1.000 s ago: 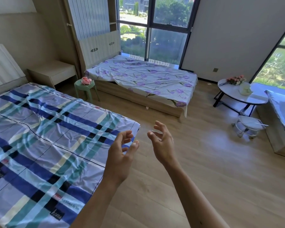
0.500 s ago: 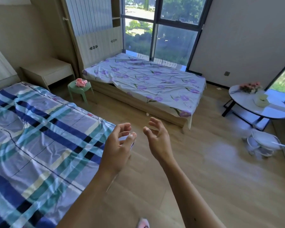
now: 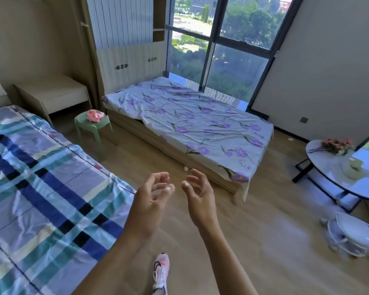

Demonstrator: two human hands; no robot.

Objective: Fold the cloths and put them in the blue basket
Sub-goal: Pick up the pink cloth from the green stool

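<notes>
My left hand (image 3: 151, 199) and my right hand (image 3: 198, 195) are raised side by side over the wooden floor, palms facing each other, fingers curled apart, nothing in either. A crumpled pink cloth (image 3: 95, 115) lies on a small green stool (image 3: 83, 124) far ahead to the left, between the two beds. No blue basket shows in this view.
A bed with a blue plaid sheet (image 3: 41, 188) fills the left. A low bed with a purple flowered sheet (image 3: 196, 124) stands by the window. At right are a round white table (image 3: 349, 177) with flowers and a white stool (image 3: 354, 233). My pink shoe (image 3: 161, 271) is on the floor.
The view has moved forward and swung right; the flowered bed and green stool are nearer. Both hands stay raised and empty. A pink shoe has come into view below.
</notes>
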